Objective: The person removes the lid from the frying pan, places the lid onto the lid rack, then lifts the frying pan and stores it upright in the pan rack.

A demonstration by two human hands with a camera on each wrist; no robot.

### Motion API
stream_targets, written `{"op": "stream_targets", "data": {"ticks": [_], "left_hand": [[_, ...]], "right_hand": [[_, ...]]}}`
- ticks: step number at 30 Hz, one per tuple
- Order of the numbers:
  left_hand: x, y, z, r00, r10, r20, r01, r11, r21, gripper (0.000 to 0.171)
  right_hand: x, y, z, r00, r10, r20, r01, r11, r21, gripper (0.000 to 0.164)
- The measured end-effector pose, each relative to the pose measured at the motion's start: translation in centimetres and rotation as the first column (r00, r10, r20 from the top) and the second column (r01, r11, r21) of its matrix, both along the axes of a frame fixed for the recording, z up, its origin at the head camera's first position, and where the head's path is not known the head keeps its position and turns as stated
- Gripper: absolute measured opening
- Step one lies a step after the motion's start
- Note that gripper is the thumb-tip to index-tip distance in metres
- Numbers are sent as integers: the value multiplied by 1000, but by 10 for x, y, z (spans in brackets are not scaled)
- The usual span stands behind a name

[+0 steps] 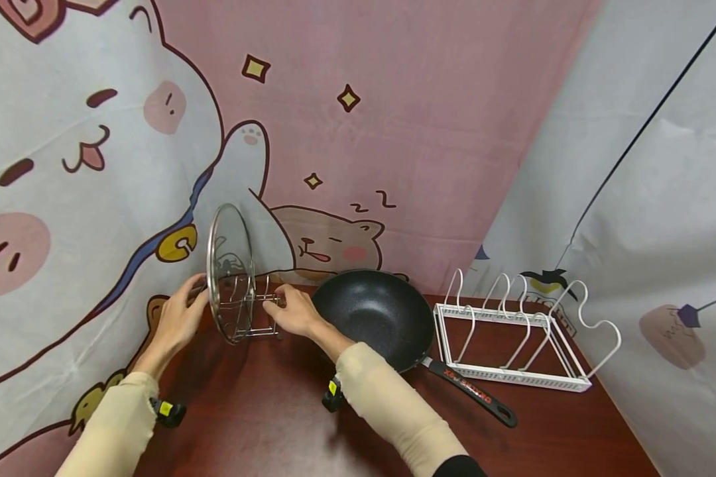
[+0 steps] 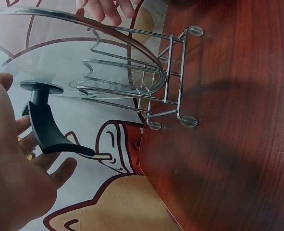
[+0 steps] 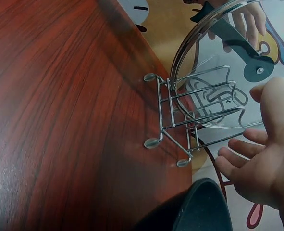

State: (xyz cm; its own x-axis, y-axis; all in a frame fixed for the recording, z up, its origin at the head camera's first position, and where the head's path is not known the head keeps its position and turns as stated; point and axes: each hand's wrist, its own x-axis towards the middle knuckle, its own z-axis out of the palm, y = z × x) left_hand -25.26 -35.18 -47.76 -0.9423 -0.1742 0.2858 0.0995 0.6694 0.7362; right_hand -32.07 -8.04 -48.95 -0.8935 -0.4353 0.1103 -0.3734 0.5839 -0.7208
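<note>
A glass pot lid [image 1: 231, 248] with a metal rim stands upright in a small silver wire rack [image 1: 258, 332]. On the lid's left face is a dark handle [image 2: 48, 127]. My left hand [image 1: 178, 319] is beside that handle, its fingers loosely bent behind it and not closed around it. At the rack's right side is my right hand [image 1: 298, 313], with relaxed fingers close to the wire ends. Whether its fingertips touch the wire cannot be told. The rack's clear round feet [image 3: 152, 143] rest on the table.
A black wok [image 1: 376, 318] lies right of my right hand, its long handle [image 1: 471, 392] pointing toward the front right. Beyond it stands a white rack [image 1: 513, 376] with several curved dividers. A printed cloth [image 1: 394, 132] hangs behind the brown table [image 1: 262, 411].
</note>
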Motion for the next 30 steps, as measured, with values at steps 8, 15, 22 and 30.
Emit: {"op": "stream_targets", "data": {"ticks": [8,15,22,30], "left_hand": [[9,0,1,997,-14,-71,11,999,-47,59],[14,3,4,988,-46,-148,40,998,-42,56],[23,6,9,985,-52,-165,45,998,-49,56],[34,10,22,972,-26,-233,18,999,-36,52]], "right_hand": [[3,17,-1,992,106,-63,-102,992,68,66],[9,31,2,971,203,-129,-184,972,148,69],[20,46,7,951,256,-171,-209,945,251,73],[30,71,11,935,287,-207,-222,932,288,74]]}}
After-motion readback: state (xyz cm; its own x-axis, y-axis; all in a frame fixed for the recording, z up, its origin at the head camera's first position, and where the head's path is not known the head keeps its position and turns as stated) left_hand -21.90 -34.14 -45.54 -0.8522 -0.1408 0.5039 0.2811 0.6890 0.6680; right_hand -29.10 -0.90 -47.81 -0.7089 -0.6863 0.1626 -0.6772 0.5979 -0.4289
